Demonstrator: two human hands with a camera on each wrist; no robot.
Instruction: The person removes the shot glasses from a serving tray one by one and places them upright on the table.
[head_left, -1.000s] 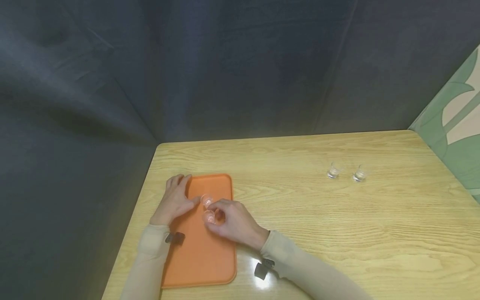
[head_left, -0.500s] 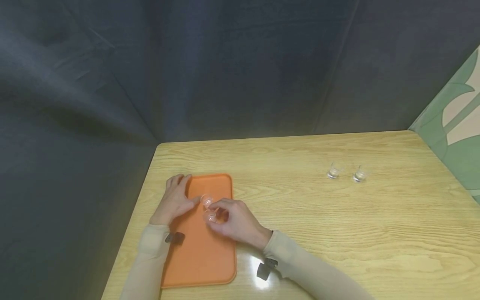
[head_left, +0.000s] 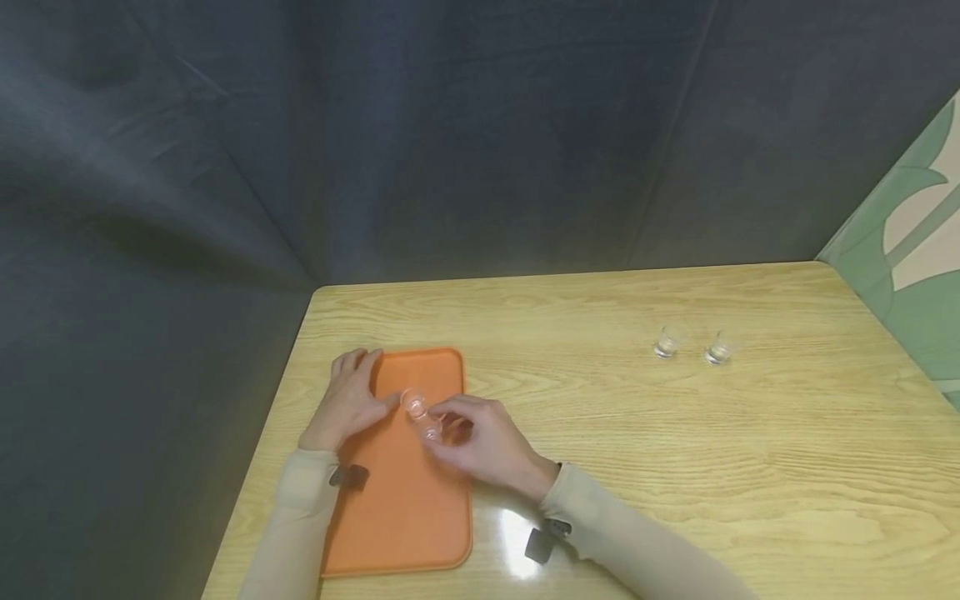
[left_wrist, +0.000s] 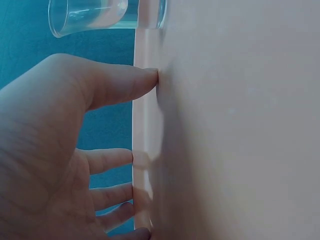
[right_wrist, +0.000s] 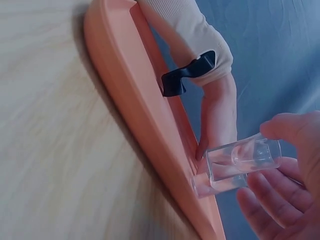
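Observation:
In the head view my right hand pinches a small clear shot glass between thumb and fingers, over the orange tray. The right wrist view shows that shot glass gripped near its rim, its thick base towards the tray; whether it touches the tray I cannot tell. A second shot glass stands on the tray just beyond it, partly hidden in the right wrist view. My left hand rests at the tray's left side, fingers spread. In the left wrist view its thumb touches the tray, apart from the standing glass.
Two more clear shot glasses, a left one and a right one, stand on the wooden table at the back right. Dark cloth hangs behind and to the left. A green patterned panel borders the right side.
My right hand has moved slightly to the right, and the shot glass in it has shifted the same way. The left hand, the tray and the other glasses stay where they were.

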